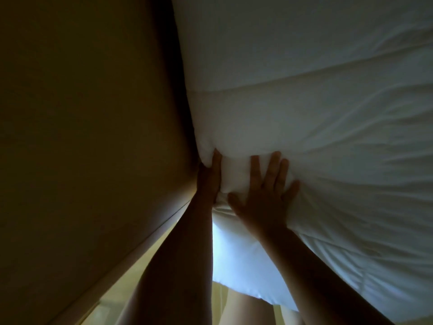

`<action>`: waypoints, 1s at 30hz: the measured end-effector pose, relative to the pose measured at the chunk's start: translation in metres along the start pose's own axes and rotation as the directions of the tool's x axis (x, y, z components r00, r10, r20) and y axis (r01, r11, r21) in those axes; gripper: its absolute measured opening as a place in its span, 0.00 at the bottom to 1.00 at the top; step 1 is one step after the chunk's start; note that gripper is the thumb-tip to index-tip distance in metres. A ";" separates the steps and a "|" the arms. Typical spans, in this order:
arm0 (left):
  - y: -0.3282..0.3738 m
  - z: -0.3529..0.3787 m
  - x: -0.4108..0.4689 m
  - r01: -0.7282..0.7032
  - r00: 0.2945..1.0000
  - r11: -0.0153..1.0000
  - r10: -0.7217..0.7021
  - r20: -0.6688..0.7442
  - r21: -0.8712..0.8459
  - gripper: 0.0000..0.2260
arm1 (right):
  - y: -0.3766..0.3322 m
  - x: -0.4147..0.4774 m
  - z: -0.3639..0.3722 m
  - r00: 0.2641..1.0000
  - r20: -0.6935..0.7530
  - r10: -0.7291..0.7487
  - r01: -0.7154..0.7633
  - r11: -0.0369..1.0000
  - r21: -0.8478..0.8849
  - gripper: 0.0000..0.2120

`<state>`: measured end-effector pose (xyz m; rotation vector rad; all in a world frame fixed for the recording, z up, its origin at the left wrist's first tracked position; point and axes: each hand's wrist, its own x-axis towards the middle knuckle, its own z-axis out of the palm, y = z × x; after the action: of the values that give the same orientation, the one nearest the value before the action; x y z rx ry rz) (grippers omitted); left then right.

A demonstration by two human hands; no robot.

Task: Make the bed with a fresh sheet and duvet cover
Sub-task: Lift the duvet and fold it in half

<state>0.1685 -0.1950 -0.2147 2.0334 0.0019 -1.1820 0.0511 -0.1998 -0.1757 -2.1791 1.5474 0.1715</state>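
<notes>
- Left hand (209,177) is gripping the corner of the white quilted padded duvet (304,113), which is spreading ahead and right of it; right hand (264,191) is pressing alongside, fingers spread.
- Judgement: corner is being seated; smoothing is likely remaining.

The duvet (316,118) is white cloth, matt and padded, with stitched quilting seams across it and fine creases over its surface. The panel (82,118) beside it is smooth, matt and dull brown, its material unclear in the dim light, with a paler, faintly sheened strip (140,250) along its lower edge. The floor (112,303) below looks smooth and yellowish.
</notes>
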 end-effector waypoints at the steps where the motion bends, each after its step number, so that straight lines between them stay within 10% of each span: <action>1: 0.001 0.000 -0.001 0.014 1.000 0.999 -0.014 0.006 0.031 0.50 | 0.000 -0.001 -0.001 1.000 0.012 0.004 -0.004 1.000 0.016 0.43; 7: 0.018 -0.016 -0.034 0.175 0.974 0.979 -0.187 0.126 0.103 0.45 | 0.002 -0.013 -0.028 1.000 0.011 -0.027 0.026 0.995 0.095 0.47; 14: 0.089 -0.042 -0.158 -0.107 0.993 0.977 0.115 -0.033 0.185 0.22 | -0.003 -0.051 -0.159 0.996 0.083 -0.021 0.004 0.979 0.206 0.57; 20: 0.152 -0.040 -0.294 -0.311 0.932 0.698 0.357 0.063 0.645 0.25 | 0.033 -0.098 -0.253 0.986 0.167 -0.001 -0.122 0.679 0.724 0.51; 23: 0.125 -0.012 -0.309 -0.307 0.932 0.543 0.336 0.133 0.782 0.21 | 0.045 -0.107 -0.240 0.955 0.266 0.131 -0.285 0.655 0.700 0.53; 26: 0.105 0.009 -0.286 -0.280 0.948 0.655 0.303 0.095 0.702 0.24 | 0.051 -0.094 -0.228 0.911 0.294 0.288 -0.411 0.671 0.617 0.67; 30: 0.089 0.003 -0.264 -0.287 0.892 0.829 0.413 -0.181 0.480 0.30 | 0.054 -0.082 -0.227 0.881 0.305 0.363 -0.473 0.634 0.611 0.63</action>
<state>0.0478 -0.1651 0.0349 2.4455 -0.5336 -0.6909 -0.0643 -0.2420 0.0390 -1.1882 1.6662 -0.0761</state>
